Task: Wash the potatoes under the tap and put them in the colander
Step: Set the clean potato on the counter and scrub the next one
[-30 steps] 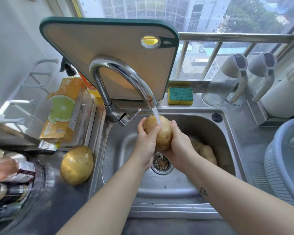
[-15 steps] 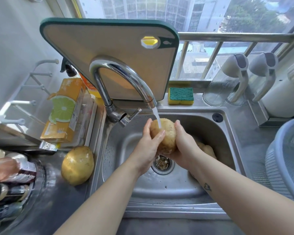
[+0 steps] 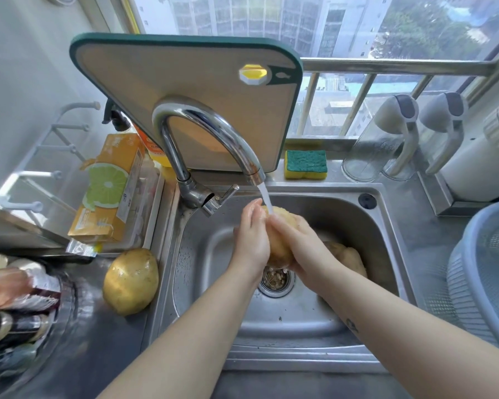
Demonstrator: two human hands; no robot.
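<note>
— Two hands are busy in the sink (image 3: 343, 338), which step is it?

— The washing, I think. The left hand (image 3: 251, 240) and the right hand (image 3: 303, 249) press one potato (image 3: 280, 240) between them above the drain (image 3: 275, 279), fingers pressed together and flat on the skin, under the water from the tap (image 3: 211, 131).

— And the next move?

— To carry it, wet and slippery, to the colander (image 3: 490, 272) at the right edge of the counter (image 3: 427, 240). It needs a firm hold. Another potato (image 3: 347, 256) lies in the sink behind the right hand; one more potato (image 3: 130, 280) rests on the counter by the sink's left rim.

— Farther back?

— A sponge (image 3: 306, 164) on the back rim, a cutting board (image 3: 190, 96) leaning before the window.
</note>
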